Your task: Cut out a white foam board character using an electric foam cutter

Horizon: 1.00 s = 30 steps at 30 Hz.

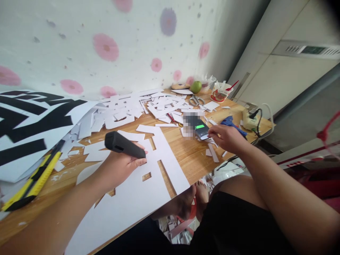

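My left hand [120, 165] is closed around a black handheld tool [122, 144], resting on a large white cut-out sheet [138, 198] that lies over the wooden table [191, 156]. My right hand [225, 137] reaches out to a phone [202, 129] with a lit screen near the table's right side; its fingers curl onto the phone's edge. Slots have been cut through the white sheet, showing wood beneath.
Several white cut paper pieces [138, 108] litter the table's far half. A yellow utility knife [34, 179] lies at the left, by a sheet with black lettering [29, 124]. Scissors [196, 100], a green apple [196, 86], a cup [220, 92], a blue glue gun [231, 123] and a power strip [250, 118] sit far right.
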Tool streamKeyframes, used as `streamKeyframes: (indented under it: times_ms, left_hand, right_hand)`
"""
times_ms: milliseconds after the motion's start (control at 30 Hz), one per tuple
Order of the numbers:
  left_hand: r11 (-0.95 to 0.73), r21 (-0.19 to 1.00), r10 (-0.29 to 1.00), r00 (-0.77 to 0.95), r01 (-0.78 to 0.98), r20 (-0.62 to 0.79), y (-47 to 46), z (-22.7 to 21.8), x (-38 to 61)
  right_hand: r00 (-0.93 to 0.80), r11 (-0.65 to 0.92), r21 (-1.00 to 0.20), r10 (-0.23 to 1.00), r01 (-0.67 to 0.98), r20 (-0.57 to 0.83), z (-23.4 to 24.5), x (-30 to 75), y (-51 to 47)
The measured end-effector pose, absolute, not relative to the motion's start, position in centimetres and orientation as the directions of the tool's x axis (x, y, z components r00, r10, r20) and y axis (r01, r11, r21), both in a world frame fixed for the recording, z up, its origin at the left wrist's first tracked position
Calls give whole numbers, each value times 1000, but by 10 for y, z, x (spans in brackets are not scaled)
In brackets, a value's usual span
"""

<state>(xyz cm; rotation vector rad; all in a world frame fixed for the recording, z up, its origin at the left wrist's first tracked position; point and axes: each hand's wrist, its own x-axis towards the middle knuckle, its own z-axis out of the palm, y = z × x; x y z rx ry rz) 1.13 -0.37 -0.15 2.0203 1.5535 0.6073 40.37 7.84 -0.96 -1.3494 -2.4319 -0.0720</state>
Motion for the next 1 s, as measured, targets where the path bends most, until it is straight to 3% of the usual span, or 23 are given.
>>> streamKeyframes:
  times_ms: [433, 633, 1000]
  left_hand:
    - [-176, 680, 981, 187, 712, 58, 1, -18, 5]
    - [-207, 675, 978, 178, 708, 112, 0, -11, 6]
    - [-189, 668, 977, 206, 720, 54, -1, -7, 6]
  right_hand:
    - [-450, 487, -139, 862, 862, 233, -4, 397, 75]
    - [-449, 489, -128, 857, 863, 253, -6, 399, 75]
    - [-469, 533, -169, 827, 829, 309, -12, 405, 78]
